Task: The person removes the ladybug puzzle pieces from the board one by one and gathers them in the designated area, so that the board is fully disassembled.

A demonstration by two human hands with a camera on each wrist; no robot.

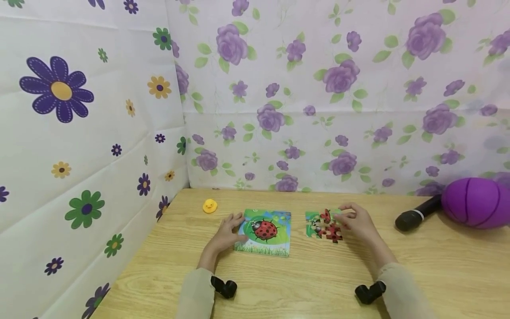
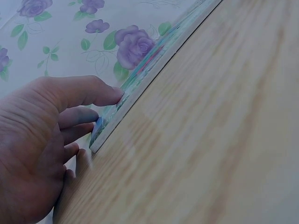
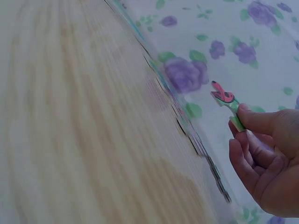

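Pinched between thumb and fingers of the right hand [image 1: 360, 223]: a small red-and-green jigsaw piece [image 3: 227, 96], thin and knobbed, lifted clear of the tabletop, above or just beside the cluster of flat green, red and black-spotted jigsaw pieces [image 1: 331, 233]. To the left of these, a little apart: a flat, square board printed with a red ladybird on green and blue [image 1: 264, 230], lying face up. At its left edge, the left hand [image 1: 225, 237], loosely spread, thumb touching the border, no closed grip. Beneath everything, a pale wood-grained table [image 1: 311, 283]. Behind the board, toward the left: a small round yellow duck toy [image 1: 210, 206]. Far to the right, a black microphone with a silver band [image 1: 414, 217], near a purple, dark-seamed ball [image 1: 474, 203]. At the back, a white sheet with purple roses [image 1: 271, 117]; along the left, a white sheet with purple, green and yellow daisies [image 1: 79, 150].
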